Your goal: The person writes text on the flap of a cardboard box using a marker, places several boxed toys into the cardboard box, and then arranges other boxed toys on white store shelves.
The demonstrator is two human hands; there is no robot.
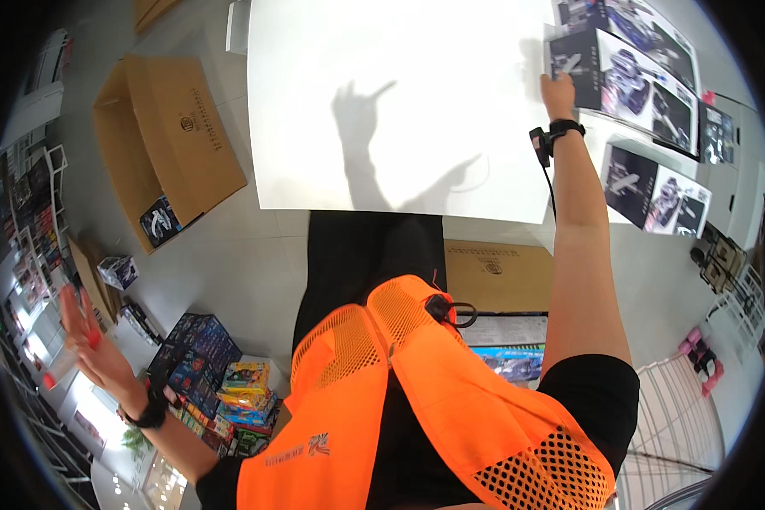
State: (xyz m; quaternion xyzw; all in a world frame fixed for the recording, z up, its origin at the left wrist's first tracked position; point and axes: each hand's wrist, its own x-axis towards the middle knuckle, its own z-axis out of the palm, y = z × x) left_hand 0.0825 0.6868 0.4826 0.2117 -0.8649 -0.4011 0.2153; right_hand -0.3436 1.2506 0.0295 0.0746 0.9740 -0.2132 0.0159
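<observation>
My right hand (558,92) reaches to the far right of the white table (395,146) and touches the dark end of a printed product box (637,89); whether its fingers grip the box is hard to tell. Another printed box (656,188) stands nearer on that side, and one more (653,32) lies beyond. Out to the left, away from the table, my left hand (95,347) is raised with its fingers apart and nothing in it. Both wrists wear black bands.
An open cardboard carton (185,134) with a dark box inside sits on the floor at left. Stacked colourful boxes (245,377) stand at lower left. Another carton (497,274) lies below the table's near edge. A wire rack (676,421) is at lower right.
</observation>
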